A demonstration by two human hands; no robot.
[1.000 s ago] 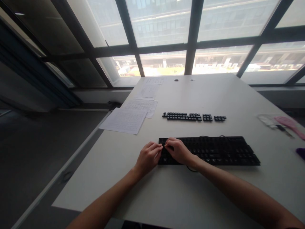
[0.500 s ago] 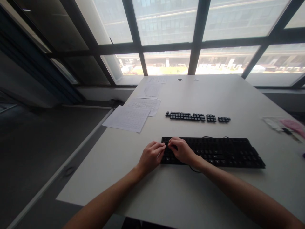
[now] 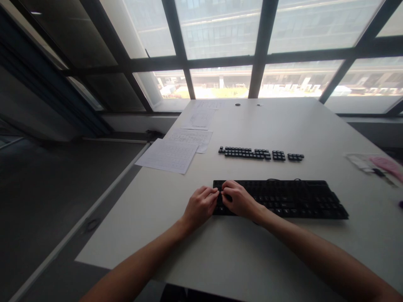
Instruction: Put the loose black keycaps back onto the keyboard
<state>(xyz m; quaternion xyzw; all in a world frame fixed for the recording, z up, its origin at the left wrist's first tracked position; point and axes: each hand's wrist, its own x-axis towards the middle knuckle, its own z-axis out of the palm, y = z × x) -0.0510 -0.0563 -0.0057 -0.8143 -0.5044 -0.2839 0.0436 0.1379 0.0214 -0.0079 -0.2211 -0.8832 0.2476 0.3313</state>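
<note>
A black keyboard [image 3: 292, 201] lies on the white table in front of me, with part of its left end behind my hands. My left hand [image 3: 202, 204] is at the keyboard's left edge, thumb and fingers pinched together. Close beside it, my right hand [image 3: 237, 198] bends over the left keys, its thumb and forefinger also brought together. Whatever sits between the fingertips of either hand is too small and dark to make out. Beyond the keyboard, loose black keycaps [image 3: 247, 153] stand in rows, with smaller groups of keycaps [image 3: 278, 155] to their right.
Several printed paper sheets [image 3: 170, 155] lie along the left side of the white table [image 3: 141, 235]. At the right are a clear bag [image 3: 359, 162], a pink item [image 3: 388, 166] and a small dark tool [image 3: 379, 172]. Large windows [image 3: 220, 29] rise behind the table's far end.
Both hands stay at the keyboard's left end, with only slight finger movement. The right end of the keyboard has shifted slightly, and the cable by my right wrist shows less.
</note>
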